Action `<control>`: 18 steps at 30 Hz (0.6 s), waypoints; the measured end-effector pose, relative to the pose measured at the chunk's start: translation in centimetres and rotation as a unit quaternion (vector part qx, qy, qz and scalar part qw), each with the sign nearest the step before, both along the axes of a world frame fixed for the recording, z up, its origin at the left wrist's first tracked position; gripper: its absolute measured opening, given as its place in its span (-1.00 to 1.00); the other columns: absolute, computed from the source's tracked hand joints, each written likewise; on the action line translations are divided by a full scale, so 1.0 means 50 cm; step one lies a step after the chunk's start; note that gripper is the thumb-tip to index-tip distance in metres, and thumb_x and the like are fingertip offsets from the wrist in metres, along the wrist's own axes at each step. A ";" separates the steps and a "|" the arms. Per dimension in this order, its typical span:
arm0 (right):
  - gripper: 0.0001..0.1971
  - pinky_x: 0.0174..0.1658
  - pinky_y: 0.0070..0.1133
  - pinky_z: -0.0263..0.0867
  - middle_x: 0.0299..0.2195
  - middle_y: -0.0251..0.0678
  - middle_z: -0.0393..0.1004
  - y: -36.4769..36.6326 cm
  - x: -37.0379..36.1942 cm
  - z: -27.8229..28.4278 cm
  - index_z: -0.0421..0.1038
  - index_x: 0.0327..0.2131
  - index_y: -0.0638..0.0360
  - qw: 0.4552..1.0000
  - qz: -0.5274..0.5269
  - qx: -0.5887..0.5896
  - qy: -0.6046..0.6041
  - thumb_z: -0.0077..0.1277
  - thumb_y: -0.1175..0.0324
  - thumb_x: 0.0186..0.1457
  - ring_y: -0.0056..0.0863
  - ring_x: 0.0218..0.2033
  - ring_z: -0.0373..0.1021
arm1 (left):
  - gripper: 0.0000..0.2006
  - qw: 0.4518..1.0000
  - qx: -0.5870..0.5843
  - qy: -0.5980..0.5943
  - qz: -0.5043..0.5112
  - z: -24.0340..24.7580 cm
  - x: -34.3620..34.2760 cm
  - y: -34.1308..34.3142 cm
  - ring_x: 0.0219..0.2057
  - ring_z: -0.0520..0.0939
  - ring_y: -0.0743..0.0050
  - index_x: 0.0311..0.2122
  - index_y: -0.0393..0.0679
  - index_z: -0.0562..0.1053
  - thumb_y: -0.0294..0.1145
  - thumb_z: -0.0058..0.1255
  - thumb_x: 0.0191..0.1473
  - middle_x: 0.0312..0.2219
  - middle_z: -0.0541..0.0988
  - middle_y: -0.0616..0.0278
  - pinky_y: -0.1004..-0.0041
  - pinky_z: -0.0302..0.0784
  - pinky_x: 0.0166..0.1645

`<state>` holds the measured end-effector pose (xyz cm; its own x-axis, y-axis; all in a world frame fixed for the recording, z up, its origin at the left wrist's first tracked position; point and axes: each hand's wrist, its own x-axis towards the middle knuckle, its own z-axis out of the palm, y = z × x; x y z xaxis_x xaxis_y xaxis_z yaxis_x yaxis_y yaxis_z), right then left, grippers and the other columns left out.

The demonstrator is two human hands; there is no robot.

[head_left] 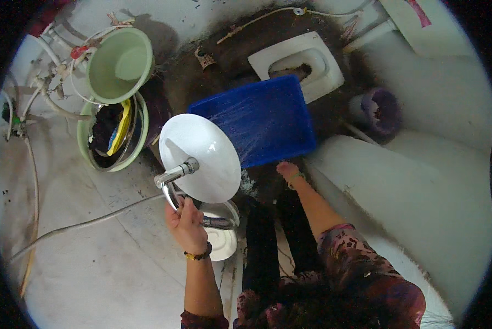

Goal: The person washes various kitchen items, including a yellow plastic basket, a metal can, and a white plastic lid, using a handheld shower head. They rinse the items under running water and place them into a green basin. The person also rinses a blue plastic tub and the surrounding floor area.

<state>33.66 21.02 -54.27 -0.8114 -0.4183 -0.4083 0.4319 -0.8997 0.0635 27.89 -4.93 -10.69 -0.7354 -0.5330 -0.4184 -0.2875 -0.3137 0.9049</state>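
Observation:
My left hand [189,223] is wrapped round the jointed chrome arm [172,193] of a fixture. At the upper end of this arm is a large, glossy white round disc [202,159], tilted over the near left corner of a blue plastic tub [257,122]. I cannot tell the fixture's exact kind. My right hand [288,169] is closed at the tub's near edge, its fingers partly hidden against the rim. The rectangular tub lies on the dark floor, with pale streaks across its bottom.
A white squat toilet [325,71] lies beyond the tub. On the left, a pale green bucket [120,66] rises above a green basin [83,137] holding dark and yellow items. A purple bin [385,115] stands right. A hose [101,220] crosses the left side; a white lid-like object [223,244] sits below my left hand.

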 end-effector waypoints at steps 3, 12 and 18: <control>-0.83 -0.28 -0.46 0.31 -0.47 -0.15 0.44 0.052 -0.012 0.038 0.44 -0.51 0.23 0.998 -0.013 0.051 0.040 0.01 0.32 -0.05 -0.34 -0.37 0.36 | -0.90 0.999 -0.036 0.000 0.007 0.024 0.018 0.013 -0.72 0.14 0.81 -0.44 -0.11 0.25 -0.57 -0.11 -0.04 -0.65 0.24 0.47 0.70 0.02 -0.67; -0.76 -0.42 -0.64 0.24 -0.54 -0.37 0.43 0.084 -0.070 0.461 0.41 -0.43 0.24 0.630 0.397 0.664 0.069 -0.02 0.23 -0.03 -0.60 -0.51 0.32 | -0.89 1.000 -0.028 0.012 0.006 0.153 0.088 -0.041 -0.72 0.15 0.84 -0.45 -0.10 0.26 -0.59 -0.11 -0.05 -0.69 0.24 0.49 0.72 0.00 -0.67; -0.84 -0.52 -0.70 0.17 -0.56 -0.39 0.39 0.113 -0.079 0.597 0.36 -0.48 0.19 0.691 0.345 0.629 0.094 -0.03 0.30 -0.02 -0.68 -0.59 0.25 | -0.88 0.993 -0.042 0.067 -0.091 0.216 0.079 -0.019 -0.71 0.16 0.88 -0.47 -0.09 0.26 -0.56 -0.06 -0.05 -0.69 0.21 0.55 0.77 0.04 -0.64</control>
